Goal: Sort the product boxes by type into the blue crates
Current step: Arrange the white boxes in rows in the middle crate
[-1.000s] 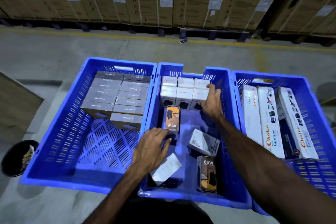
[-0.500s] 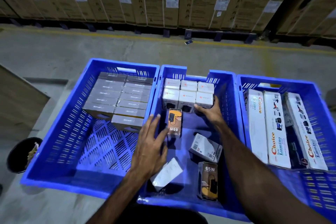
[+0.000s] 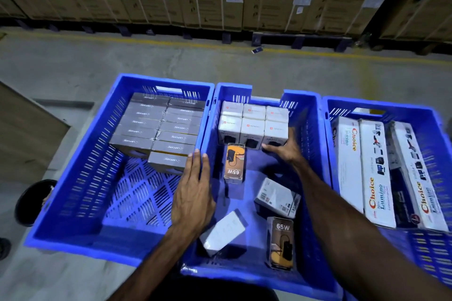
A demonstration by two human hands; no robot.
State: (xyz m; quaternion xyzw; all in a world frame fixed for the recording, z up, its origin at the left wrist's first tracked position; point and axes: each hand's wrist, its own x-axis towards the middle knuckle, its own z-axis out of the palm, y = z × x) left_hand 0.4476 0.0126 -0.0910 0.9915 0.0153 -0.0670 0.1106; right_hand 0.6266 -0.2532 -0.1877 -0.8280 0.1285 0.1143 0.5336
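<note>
Your left hand (image 3: 194, 193) hovers flat and empty over the middle crate (image 3: 307, 115), fingers straight. The orange 65W box (image 3: 234, 166) lies just to its right, long axis pointing away from you. Your right hand (image 3: 285, 151) seems to press open fingers against the white boxes (image 3: 253, 124). Loose boxes lie nearer you; nothing blocks the reach.

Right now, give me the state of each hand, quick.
Left hand: open, fingers straight, over the middle crate wall, holding nothing.
Right hand: open, fingers against the front white box, not gripping it.
</note>
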